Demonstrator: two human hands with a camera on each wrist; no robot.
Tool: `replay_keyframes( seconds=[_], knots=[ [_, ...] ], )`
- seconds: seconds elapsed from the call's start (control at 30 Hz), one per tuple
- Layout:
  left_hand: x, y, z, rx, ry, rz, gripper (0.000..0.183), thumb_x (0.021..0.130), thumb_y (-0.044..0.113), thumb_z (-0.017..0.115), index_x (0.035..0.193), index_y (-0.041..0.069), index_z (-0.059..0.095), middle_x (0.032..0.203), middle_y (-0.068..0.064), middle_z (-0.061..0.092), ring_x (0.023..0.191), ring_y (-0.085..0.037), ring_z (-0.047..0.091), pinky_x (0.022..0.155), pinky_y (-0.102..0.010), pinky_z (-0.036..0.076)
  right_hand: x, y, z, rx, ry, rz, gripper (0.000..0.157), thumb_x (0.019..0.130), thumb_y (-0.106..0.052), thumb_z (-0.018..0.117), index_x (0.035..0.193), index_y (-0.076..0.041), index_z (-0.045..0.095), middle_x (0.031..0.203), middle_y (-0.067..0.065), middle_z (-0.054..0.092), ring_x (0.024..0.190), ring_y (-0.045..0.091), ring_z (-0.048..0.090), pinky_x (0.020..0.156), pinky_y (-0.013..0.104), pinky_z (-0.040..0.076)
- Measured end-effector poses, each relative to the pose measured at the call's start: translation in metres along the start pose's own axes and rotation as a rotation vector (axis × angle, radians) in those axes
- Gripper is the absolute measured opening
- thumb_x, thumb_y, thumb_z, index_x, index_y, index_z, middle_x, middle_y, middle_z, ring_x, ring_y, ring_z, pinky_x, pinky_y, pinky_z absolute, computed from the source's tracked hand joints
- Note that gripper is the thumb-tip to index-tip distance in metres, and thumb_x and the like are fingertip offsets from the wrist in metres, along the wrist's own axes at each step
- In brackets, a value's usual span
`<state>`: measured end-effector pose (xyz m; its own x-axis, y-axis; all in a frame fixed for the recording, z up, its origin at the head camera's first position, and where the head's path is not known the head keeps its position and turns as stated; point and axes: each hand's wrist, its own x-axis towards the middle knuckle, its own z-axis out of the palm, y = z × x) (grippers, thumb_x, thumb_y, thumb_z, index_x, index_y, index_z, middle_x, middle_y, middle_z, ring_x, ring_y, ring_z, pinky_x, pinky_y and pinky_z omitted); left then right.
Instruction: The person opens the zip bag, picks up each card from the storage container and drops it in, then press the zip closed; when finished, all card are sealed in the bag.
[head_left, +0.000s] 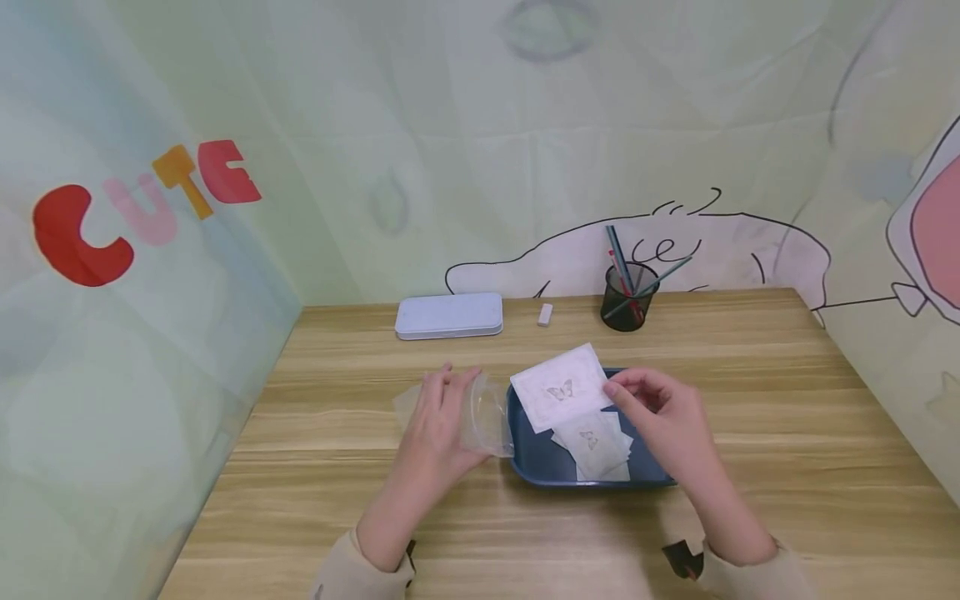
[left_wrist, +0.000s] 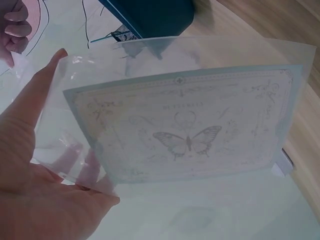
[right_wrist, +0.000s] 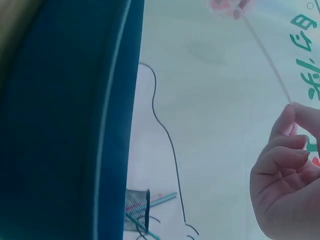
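My left hand grips a clear plastic bag, its mouth toward the tray. Inside the bag, in the left wrist view, shows a pale card with a butterfly and an ornate border. Between thumb and fingertips my right hand pinches the corner of a white butterfly card, raised over the tray's back left part. That card appears edge-on as a thin line in the right wrist view. Under it sits the dark blue tray, with several overlapping butterfly papers inside.
Along the back of the wooden table lie a pale blue tin case and a small white eraser. A black mesh cup holding pencils stands at the back right. Printed cloth walls enclose the table behind and at both sides.
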<state>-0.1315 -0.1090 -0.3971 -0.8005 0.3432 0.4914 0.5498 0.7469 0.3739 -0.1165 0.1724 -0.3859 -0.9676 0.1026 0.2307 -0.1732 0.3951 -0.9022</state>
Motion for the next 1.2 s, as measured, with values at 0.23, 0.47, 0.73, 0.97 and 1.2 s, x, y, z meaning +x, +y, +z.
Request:
replay_keyframes(
  seconds=[0.23, 0.47, 0.73, 0.97, 1.2],
  knots=[
    [0.001, 0.000, 0.000, -0.009, 0.009, 0.011, 0.104, 0.047, 0.017, 0.096, 0.137, 0.006, 0.045, 0.117, -0.013, 0.046, 0.131, -0.034, 0.036, 0.107, -0.039, 0.035, -0.008, -0.004, 0.012, 0.096, -0.024, 0.022, 0.020, 0.088, -0.029, 0.071, 0.092, -0.010, 0.071, 0.078, 0.005, 0.064, 0.061, 0.020, 0.050, 0.049, 0.023, 0.042],
    [0.001, 0.003, 0.000, -0.013, 0.017, 0.023, 0.103, 0.046, 0.015, 0.096, 0.136, 0.005, 0.046, 0.117, -0.014, 0.046, 0.130, -0.034, 0.037, 0.106, -0.039, 0.037, -0.011, -0.001, 0.028, 0.103, -0.017, 0.028, 0.019, 0.087, -0.031, 0.071, 0.091, -0.012, 0.072, 0.077, 0.001, 0.066, 0.063, 0.021, 0.052, 0.051, 0.023, 0.043],
    [0.002, 0.006, 0.000, -0.009, 0.001, 0.021, 0.104, 0.045, 0.011, 0.095, 0.136, 0.006, 0.045, 0.118, -0.015, 0.046, 0.130, -0.035, 0.038, 0.105, -0.041, 0.038, -0.012, -0.001, 0.043, 0.108, -0.027, 0.004, 0.014, 0.086, -0.032, 0.072, 0.090, -0.018, 0.072, 0.074, -0.002, 0.064, 0.062, 0.022, 0.049, 0.046, 0.024, 0.038],
    [0.003, 0.008, 0.001, -0.015, -0.023, 0.008, 0.105, 0.044, 0.007, 0.094, 0.137, 0.006, 0.044, 0.119, -0.013, 0.046, 0.132, -0.034, 0.036, 0.109, -0.039, 0.033, -0.011, -0.007, 0.050, 0.136, -0.032, -0.007, 0.010, 0.085, -0.028, 0.074, 0.088, -0.020, 0.072, 0.071, -0.002, 0.062, 0.060, 0.022, 0.049, 0.044, 0.024, 0.036],
    [0.003, 0.008, 0.001, -0.006, -0.018, 0.018, 0.104, 0.046, 0.008, 0.094, 0.137, 0.006, 0.045, 0.119, -0.014, 0.046, 0.130, -0.034, 0.037, 0.108, -0.038, 0.034, -0.011, -0.009, 0.054, 0.129, -0.036, -0.032, 0.008, 0.084, -0.028, 0.075, 0.086, -0.021, 0.072, 0.066, -0.002, 0.058, 0.059, 0.021, 0.048, 0.043, 0.024, 0.035]
  ],
)
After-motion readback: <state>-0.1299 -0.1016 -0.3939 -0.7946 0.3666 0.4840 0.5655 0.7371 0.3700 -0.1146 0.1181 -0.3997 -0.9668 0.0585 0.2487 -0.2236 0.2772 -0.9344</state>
